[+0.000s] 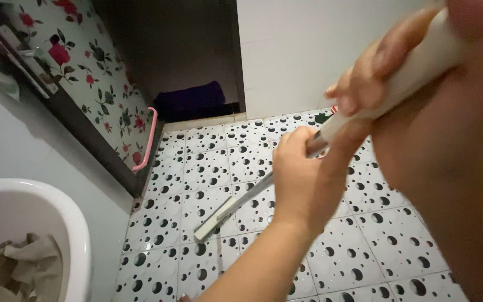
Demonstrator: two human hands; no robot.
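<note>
**Both hands on the brush handle**

My left hand (pixel 303 179) is wrapped low around the long-handled floor brush (pixel 219 221), near where the white grip meets the metal shaft. My right hand (pixel 375 72) grips it higher, at two o'clock, so I can bear down. The brush head rests on the spotted tile floor (pixel 375 246), pointing to eight o'clock. A white basin (pixel 76 223) with cloth sits at eight o'clock.

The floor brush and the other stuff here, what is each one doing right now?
floor brush: head down on the tiles, handle slanting up
left hand: closed around the handle's metal part
right hand: gripping the white top of the handle
door: open, flowered side showing
white tub: holds crumpled cloth
tiled floor: looks shiny
</note>
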